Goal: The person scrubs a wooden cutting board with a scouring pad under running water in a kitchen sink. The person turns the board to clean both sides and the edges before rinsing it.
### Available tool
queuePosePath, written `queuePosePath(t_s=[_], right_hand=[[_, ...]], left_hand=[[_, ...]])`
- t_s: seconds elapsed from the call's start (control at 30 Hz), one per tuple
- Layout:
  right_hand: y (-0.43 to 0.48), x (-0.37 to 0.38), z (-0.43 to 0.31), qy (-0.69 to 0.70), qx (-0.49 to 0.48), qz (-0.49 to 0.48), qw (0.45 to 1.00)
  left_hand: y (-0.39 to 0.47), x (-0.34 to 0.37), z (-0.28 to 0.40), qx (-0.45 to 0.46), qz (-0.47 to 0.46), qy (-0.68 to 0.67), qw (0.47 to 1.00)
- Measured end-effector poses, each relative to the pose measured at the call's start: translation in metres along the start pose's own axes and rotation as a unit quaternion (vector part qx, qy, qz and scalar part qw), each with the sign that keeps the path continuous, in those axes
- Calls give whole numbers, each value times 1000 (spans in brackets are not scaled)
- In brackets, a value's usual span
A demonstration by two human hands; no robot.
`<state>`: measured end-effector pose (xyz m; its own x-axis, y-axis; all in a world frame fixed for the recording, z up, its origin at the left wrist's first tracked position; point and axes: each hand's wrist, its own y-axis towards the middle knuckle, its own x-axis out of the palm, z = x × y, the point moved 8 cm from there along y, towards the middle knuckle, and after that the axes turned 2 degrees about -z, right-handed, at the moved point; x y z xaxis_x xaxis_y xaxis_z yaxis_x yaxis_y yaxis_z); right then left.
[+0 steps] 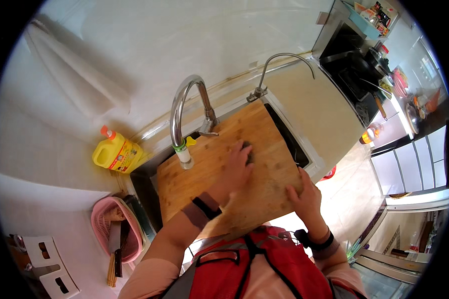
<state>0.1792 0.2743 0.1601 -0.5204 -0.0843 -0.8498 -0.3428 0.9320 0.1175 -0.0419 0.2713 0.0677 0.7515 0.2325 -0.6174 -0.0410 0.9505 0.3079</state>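
A large wooden cutting board (267, 179) lies tilted across the sink (146, 190), covering most of the basin. My left hand (237, 168) presses a small dark scrubber (249, 155), probably a scouring pad, against the board's upper face near its middle. That hand is slightly blurred, and its fingers hide part of the scrubber. With the thumb on top, my right hand (307, 194) grips the board's right edge; the fingers beneath it are partly hidden. Over the board's left part hangs the chrome faucet (176, 123), fitted with a white and green filter tip (184, 157).
A yellow detergent jug (118, 153) stands left of the sink. Below it, a pink basket (99, 220) holds a cleaver (115, 239). A thin second tap (262, 78) rises behind the board. To the right are the countertop (303, 104) and a stove with pans (359, 67).
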Motion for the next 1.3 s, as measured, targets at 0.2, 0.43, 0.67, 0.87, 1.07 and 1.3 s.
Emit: queuePosePath(t_s=[0.2,0.43,0.67,0.87,1.07,1.3], right_hand=[[3,4,-7,11,-11,-2,1000],[2,5,2,11,-10,-1,1000],[1,9,19,8,28,-12,1000],[9,13,4,55,-2,-34,998],[7,8,12,42,15,-30,999],[12,12,5,44,-2,-29,999]], left_hand=[[38,-20,-65,-107,37,53,992],[44,15,-29,10,9,12,1000],[76,24,-7,3,-1,75,997],[113,-4,-73,-92,18,31,995],[52,23,44,84,-69,32,994],[-47,-48,-133,-199,17,-32,979]])
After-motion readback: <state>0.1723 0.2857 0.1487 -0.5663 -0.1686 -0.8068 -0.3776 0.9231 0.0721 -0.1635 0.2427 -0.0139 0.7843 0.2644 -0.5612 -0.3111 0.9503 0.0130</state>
